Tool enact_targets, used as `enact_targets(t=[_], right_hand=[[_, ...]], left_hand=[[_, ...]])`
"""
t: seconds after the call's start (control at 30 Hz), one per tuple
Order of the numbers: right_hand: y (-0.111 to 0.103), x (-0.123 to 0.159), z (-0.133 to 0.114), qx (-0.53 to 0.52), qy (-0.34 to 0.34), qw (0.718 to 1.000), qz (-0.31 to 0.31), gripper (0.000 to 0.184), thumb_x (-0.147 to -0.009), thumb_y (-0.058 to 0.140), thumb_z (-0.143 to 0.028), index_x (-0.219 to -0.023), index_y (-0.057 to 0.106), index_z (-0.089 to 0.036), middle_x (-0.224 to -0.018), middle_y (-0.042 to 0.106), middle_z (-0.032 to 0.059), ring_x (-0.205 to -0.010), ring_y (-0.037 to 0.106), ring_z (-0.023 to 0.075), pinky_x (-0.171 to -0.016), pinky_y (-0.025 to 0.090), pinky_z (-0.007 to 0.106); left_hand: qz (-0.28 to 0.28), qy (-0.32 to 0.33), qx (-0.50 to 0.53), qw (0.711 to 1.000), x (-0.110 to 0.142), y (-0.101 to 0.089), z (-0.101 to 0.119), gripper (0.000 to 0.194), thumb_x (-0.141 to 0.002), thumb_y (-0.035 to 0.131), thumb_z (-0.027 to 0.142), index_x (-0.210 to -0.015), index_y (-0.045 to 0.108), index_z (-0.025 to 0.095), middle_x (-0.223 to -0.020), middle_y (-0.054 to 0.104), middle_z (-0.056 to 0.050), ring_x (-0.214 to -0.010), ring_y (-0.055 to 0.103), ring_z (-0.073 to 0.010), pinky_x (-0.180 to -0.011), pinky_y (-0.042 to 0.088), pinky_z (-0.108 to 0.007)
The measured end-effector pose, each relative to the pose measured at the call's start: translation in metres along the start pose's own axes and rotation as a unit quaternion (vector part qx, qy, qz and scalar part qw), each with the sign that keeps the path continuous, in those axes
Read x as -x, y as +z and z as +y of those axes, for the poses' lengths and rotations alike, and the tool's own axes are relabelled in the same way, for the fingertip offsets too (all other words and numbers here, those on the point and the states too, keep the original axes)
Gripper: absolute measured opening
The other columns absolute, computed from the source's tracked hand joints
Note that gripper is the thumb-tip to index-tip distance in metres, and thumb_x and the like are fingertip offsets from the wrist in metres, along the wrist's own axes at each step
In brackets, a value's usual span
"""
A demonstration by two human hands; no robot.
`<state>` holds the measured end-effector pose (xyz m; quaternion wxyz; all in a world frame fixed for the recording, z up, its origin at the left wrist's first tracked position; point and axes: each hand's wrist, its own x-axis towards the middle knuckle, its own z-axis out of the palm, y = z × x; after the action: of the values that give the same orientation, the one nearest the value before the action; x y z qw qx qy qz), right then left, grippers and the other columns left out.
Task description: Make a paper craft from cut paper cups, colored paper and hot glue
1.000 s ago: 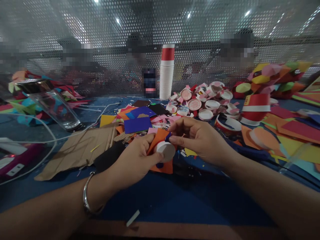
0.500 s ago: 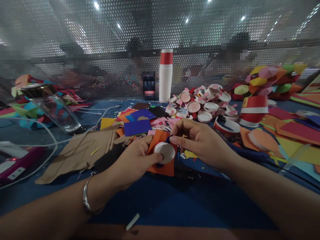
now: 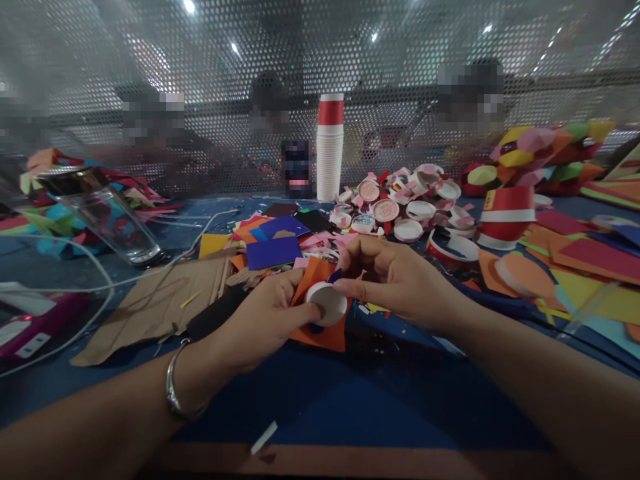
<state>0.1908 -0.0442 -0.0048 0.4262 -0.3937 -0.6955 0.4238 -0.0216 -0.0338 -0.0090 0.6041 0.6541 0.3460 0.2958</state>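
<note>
My left hand [image 3: 265, 317] is closed on a piece of orange paper [image 3: 331, 339], its thumb pressing a round white paper-cup bottom [image 3: 327, 305] against it. A dark blue paper piece [image 3: 335, 275] stands up at the far rim of the disc, and another bit of dark blue shows below its near edge. Thumb and fingers of my right hand [image 3: 395, 283] pinch that upper blue piece. The fingers of my left hand behind the orange paper are hidden.
Cut cup bottoms [image 3: 386, 210] lie heaped behind my hands, beside a tall cup stack [image 3: 330, 150]. Flattened cardboard [image 3: 155, 307], a tilted glass bottle [image 3: 117, 217] and white cables are at left. A red cup [image 3: 507, 217] and coloured paper [image 3: 590, 257] lie at right.
My right thumb has moved slightly over the rim of the white disc at the blue piece. The view has shifted a little; both hands keep their hold.
</note>
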Motion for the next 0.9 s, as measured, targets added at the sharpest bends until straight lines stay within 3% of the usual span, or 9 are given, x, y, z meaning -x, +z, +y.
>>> enact_targets(t=[0.27, 0.37, 0.5, 0.57, 0.7, 0.9], right_hand=[[0.001, 0.001, 0.003, 0.001, -0.013, 1.0, -0.015, 0.02, -0.084, 0.075, -0.022, -0.095, 0.06, -0.018, -0.086, 0.058, -0.0015, -0.072, 0.054, 0.0118, -0.062, 0.046, 0.028], [0.0, 0.001, 0.002, -0.005, -0.009, 1.0, -0.009, 0.02, -0.084, 0.075, -0.023, -0.093, 0.059, -0.019, -0.084, 0.056, -0.0021, -0.072, 0.052, 0.0118, -0.062, 0.045, 0.027], [-0.003, 0.001, 0.0, 0.009, -0.003, 1.0, 0.01, 0.019, -0.081, 0.075, -0.02, -0.09, 0.058, -0.02, -0.083, 0.056, -0.0019, -0.068, 0.049, 0.0113, -0.057, 0.041, 0.026], [-0.004, 0.002, -0.001, 0.015, -0.006, 1.0, 0.016, 0.019, -0.081, 0.075, -0.021, -0.089, 0.058, -0.021, -0.083, 0.056, -0.002, -0.067, 0.049, 0.011, -0.056, 0.04, 0.026], [-0.004, 0.002, 0.0, 0.019, -0.012, 1.0, 0.018, 0.019, -0.081, 0.074, -0.022, -0.089, 0.057, -0.021, -0.08, 0.055, -0.0033, -0.065, 0.048, 0.0107, -0.056, 0.04, 0.027], [-0.003, 0.001, 0.001, 0.055, -0.042, 0.996, 0.051, 0.016, -0.082, 0.073, -0.02, -0.09, 0.059, -0.02, -0.08, 0.057, -0.003, -0.063, 0.049, 0.0103, -0.054, 0.041, 0.027]], left_hand=[[0.002, -0.027, 0.035, 0.999, 0.003, 0.002, 0.003, 0.017, -0.077, 0.082, 0.022, -0.09, 0.072, 0.015, -0.089, 0.072, -0.003, -0.085, 0.065, -0.0171, -0.081, 0.05, -0.029], [-0.001, -0.036, 0.062, 0.997, 0.004, 0.003, 0.002, 0.023, -0.082, 0.082, 0.033, -0.095, 0.074, 0.016, -0.094, 0.074, -0.005, -0.085, 0.065, -0.0172, -0.082, 0.051, -0.03], [0.066, -0.041, 0.131, 0.988, 0.002, 0.005, -0.003, 0.028, -0.089, 0.077, 0.046, -0.09, 0.077, 0.018, -0.095, 0.076, -0.006, -0.091, 0.066, -0.0194, -0.088, 0.051, -0.032], [0.092, -0.037, 0.157, 0.983, 0.001, 0.005, -0.005, 0.024, -0.089, 0.078, 0.043, -0.093, 0.079, 0.019, -0.096, 0.077, -0.005, -0.091, 0.066, -0.0193, -0.088, 0.051, -0.031], [0.059, -0.032, 0.15, 0.986, 0.001, 0.003, -0.007, 0.018, -0.092, 0.074, 0.035, -0.089, 0.077, 0.018, -0.09, 0.075, -0.003, -0.081, 0.063, -0.0162, -0.081, 0.049, -0.029], [0.067, -0.039, 0.138, 0.987, 0.002, 0.004, -0.007, 0.018, -0.093, 0.071, 0.034, -0.087, 0.075, 0.018, -0.093, 0.075, -0.004, -0.087, 0.064, -0.018, -0.081, 0.049, -0.029]])
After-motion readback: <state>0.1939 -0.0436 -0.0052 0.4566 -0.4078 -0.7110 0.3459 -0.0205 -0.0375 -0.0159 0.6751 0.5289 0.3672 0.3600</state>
